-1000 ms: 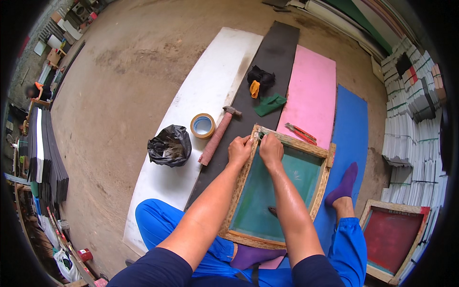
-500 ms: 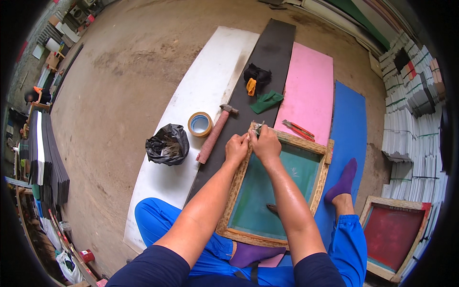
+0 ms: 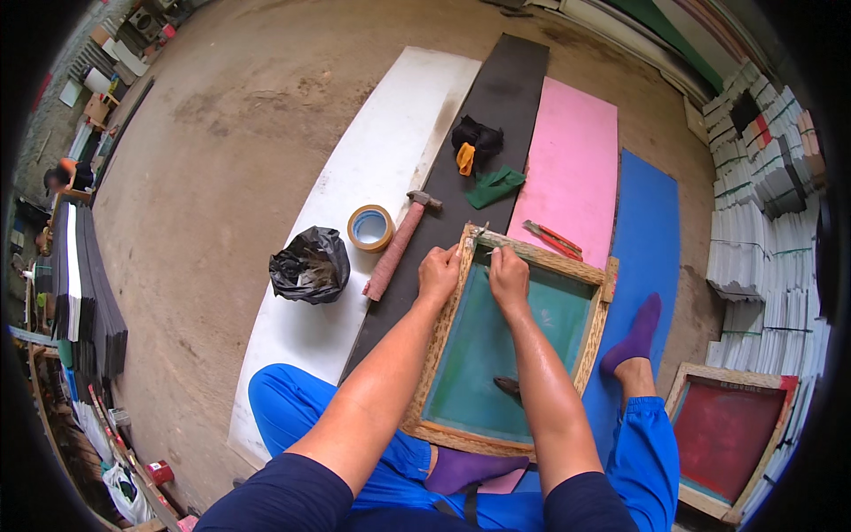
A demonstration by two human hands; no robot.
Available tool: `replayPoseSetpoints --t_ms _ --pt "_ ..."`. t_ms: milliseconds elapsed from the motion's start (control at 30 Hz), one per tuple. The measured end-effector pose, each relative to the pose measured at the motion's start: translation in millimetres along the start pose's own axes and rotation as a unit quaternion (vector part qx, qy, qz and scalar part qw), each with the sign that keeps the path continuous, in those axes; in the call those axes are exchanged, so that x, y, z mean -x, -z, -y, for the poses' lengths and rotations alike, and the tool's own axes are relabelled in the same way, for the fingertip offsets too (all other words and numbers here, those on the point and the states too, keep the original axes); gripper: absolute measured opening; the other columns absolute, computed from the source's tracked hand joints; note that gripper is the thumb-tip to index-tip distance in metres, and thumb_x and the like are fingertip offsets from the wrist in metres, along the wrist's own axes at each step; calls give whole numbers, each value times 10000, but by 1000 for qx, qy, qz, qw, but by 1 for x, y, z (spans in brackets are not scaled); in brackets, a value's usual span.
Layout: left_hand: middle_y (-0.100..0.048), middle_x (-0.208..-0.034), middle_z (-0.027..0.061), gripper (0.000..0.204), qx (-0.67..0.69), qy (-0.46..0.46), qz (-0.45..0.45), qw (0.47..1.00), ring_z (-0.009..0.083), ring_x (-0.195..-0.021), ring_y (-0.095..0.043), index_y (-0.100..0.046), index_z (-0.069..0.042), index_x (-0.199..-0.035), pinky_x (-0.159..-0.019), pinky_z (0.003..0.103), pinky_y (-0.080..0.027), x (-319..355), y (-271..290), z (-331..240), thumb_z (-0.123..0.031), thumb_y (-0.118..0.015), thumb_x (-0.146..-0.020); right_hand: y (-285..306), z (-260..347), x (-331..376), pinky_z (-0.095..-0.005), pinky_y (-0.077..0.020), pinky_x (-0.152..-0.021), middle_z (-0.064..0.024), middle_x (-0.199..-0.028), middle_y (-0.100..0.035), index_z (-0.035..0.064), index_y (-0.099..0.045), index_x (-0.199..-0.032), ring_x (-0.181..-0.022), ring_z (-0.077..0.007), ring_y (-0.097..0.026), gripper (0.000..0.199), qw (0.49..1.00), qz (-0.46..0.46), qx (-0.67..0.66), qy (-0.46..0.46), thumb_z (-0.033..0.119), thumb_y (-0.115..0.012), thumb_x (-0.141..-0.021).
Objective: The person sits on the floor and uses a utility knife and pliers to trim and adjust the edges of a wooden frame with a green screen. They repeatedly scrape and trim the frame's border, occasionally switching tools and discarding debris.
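Observation:
A wooden-framed screen with green mesh [image 3: 470, 355] lies across my lap and the mats. Close to its far left corner, my left hand [image 3: 439, 277] is closed on the left rail. My right hand [image 3: 509, 279] is closed just inside that corner, above the mesh. Something small and greyish shows by its fingertips, too small to name. A thin dark piece [image 3: 482, 230] sticks up at the frame's corner. On the mesh rests a dark object [image 3: 507, 386], partly hidden by my right forearm. Red-handled cutters [image 3: 554, 239] lie beyond the frame's far rail.
Left of the frame are a hammer [image 3: 399, 244] with a wrapped handle, a tape roll [image 3: 370, 228] and a black plastic bag [image 3: 310, 266]. Black, orange and green cloths [image 3: 495, 187] lie farther off. A red screen [image 3: 727, 434] leans against paper stacks [image 3: 780, 266] at right.
My right hand has moved from the frame's corner toward me and slightly right, away from my left hand. My left hand stays at the left rail.

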State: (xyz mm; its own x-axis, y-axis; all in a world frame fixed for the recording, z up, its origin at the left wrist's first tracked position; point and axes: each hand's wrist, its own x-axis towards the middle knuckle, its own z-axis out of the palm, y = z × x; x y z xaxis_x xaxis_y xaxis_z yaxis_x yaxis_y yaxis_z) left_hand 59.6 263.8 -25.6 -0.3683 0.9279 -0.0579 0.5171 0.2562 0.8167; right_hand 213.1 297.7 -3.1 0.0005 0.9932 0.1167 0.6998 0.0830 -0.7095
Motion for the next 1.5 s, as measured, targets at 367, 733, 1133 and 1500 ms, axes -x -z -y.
replayPoseSetpoints --t_ms 367,733,1133,1500 --pt "-646 -864 125 328 -9 -4 29 1000 316 -868 -673 -754 -179 -1225 -818 434 -521 -1 2 -2 -363 -611 -993 -9 17 -9 -409 -540 -732 -161 -924 -720 27 -736 -1025 -781 -304 -686 193 991 -29 -90 95 199 -662 -979" --pt "-740 -970 149 286 218 36 -30 975 247 -895 -721 -763 -24 -1124 -809 355 -543 45 58 9 -239 -704 -944 29 150 21 -274 -509 -688 -39 -827 -699 -12 -751 -991 -773 -105 -645 173 899 169 -401 52 133 -656 -987" --pt "-661 -1198 262 766 49 241 -327 912 408 -1113 -651 -488 -22 -1344 -995 465 -493 60 254 90 -351 -881 -775 -119 274 70 -417 -560 -767 -105 -851 -668 54 -754 -918 -875 -295 -676 107 880 168 -28 444 92 -677 -855" --pt "-697 -897 168 295 100 200 -374 900 315 -795 -687 -627 -26 -1074 -767 420 -537 71 272 84 -29 -657 -781 -155 284 63 -430 -606 -862 -200 -1030 -758 39 -799 -951 -1028 -344 -740 225 846 361 278 276 131 -599 -907"
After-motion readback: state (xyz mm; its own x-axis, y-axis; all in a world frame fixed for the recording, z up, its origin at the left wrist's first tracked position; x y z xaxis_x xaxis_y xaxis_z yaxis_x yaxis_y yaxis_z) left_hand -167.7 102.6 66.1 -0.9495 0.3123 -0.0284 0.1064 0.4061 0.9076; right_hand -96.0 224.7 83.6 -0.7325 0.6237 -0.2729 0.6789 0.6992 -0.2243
